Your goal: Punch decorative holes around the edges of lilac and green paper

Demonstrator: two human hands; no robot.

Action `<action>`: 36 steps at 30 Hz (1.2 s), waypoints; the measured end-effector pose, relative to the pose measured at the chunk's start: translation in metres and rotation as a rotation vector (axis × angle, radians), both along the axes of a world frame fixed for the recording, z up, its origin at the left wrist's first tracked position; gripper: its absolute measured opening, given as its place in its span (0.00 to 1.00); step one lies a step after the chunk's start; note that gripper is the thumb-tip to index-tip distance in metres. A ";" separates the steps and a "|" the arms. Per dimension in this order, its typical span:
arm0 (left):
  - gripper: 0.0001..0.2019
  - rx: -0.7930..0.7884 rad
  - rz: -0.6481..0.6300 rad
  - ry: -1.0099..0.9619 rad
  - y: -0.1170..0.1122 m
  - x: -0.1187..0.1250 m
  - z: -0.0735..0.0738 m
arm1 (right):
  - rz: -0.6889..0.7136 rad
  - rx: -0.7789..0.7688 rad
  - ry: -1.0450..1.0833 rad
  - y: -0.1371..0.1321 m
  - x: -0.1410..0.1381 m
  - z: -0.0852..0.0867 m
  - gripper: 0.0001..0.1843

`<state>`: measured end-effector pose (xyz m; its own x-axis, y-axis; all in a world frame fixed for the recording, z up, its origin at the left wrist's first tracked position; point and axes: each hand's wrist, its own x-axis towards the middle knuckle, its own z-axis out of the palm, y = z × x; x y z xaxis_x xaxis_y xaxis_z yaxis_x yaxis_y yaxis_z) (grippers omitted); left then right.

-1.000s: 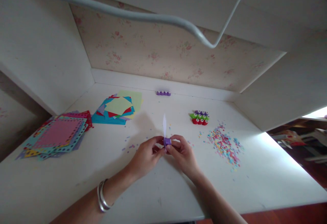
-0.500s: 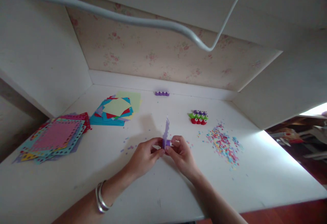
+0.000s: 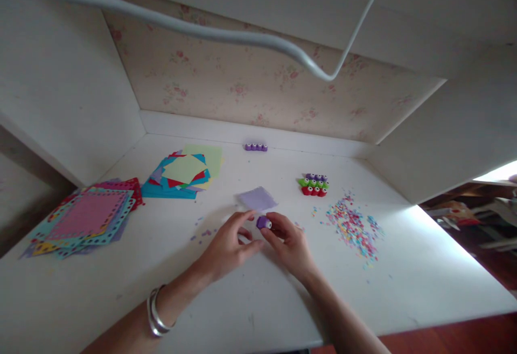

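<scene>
Taking the purple sheet (image 3: 257,199) as our landmark, we see it on or just above the white desk (image 3: 238,316), beyond our two hands and near them; at this angle we can't quite tell whether it lies fully flat. Small notches run along its far edge.

On the near side of the sheet, our right hand (image 3: 291,249) holds a small purple punch (image 3: 263,223) between thumb and fingers, its white button turned toward us and to the right. Our left hand (image 3: 230,246), also nearer than the sheet, holds nothing: its thumb and fingers stand wide apart, facing the punch. Silver bangles (image 3: 156,313) circle the left wrist.

Left of the sheet we find a pile of coloured paper (image 3: 184,171), pale green on top, and farther left a stack of hole-edged sheets (image 3: 91,214) with a pink one uppermost. Purple paper bits (image 3: 207,233) lie to the near left of the sheet. Beyond it, by the wall, stands a row of four purple punches (image 3: 256,147). To its right sits a cluster of purple, green and red punches (image 3: 314,185), and past that, nearer us, a scatter of multicoloured confetti (image 3: 353,227).
</scene>
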<state>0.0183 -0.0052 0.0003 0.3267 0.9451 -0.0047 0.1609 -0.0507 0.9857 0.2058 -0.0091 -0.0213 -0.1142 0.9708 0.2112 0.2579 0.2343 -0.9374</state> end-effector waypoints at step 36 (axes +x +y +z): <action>0.16 0.747 0.026 0.903 -0.003 0.001 -0.025 | -0.187 -0.031 -0.809 0.171 0.170 0.078 0.14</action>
